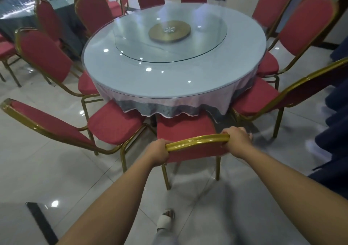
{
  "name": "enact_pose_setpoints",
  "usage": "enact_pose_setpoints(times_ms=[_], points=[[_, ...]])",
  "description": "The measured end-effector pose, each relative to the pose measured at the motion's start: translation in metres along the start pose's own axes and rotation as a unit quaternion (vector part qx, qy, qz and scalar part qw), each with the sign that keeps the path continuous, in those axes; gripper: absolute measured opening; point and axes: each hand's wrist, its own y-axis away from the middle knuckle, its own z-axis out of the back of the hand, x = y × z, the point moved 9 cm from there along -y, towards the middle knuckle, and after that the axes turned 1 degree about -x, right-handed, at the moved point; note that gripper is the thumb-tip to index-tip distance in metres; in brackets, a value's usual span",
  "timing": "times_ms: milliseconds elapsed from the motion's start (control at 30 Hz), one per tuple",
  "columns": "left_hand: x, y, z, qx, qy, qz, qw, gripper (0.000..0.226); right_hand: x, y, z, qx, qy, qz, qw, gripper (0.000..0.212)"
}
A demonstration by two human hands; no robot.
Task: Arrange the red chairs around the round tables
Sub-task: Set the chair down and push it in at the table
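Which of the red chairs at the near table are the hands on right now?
The red padded chair with the gold metal frame nearest the camera: left hand and right hand grip its backrest top rail. No hand touches the others.

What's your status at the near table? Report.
Left hand and right hand both gripping the chair top rail. Seat part under the round table. Nothing blocking.

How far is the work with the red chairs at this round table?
Mostly done: chairs already ring the round table, such as the one on the left and the one on the right. In hand: the left hand and right hand grip the nearest chair's gold top rail, seat partly under the cloth. Left: the table behind, chairs loosely placed.
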Motion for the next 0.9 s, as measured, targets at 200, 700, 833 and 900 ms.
enact_pose_setpoints(times_ms=[200,700,833,900], points=[[0.000,-0.022,0.006,-0.009,-0.003,0.010,1.000,0.060,0.001,-0.024,0.003,-0.015,-0.002,0.010,1.000,0.011],[-0.111,0.023,0.006,-0.114,-0.168,-0.090,0.975,0.095,-0.103,0.116,0.025,0.039,-0.107,0.041,0.993,0.075],[-0.210,0.041,-0.034,-0.101,-0.143,-0.219,0.960,0.093,-0.175,0.148,0.045,0.014,-0.118,0.012,0.993,0.071],[-0.250,0.040,-0.056,-0.071,-0.124,-0.253,0.957,0.095,-0.205,0.153,0.060,-0.005,-0.134,-0.005,0.991,0.069]])
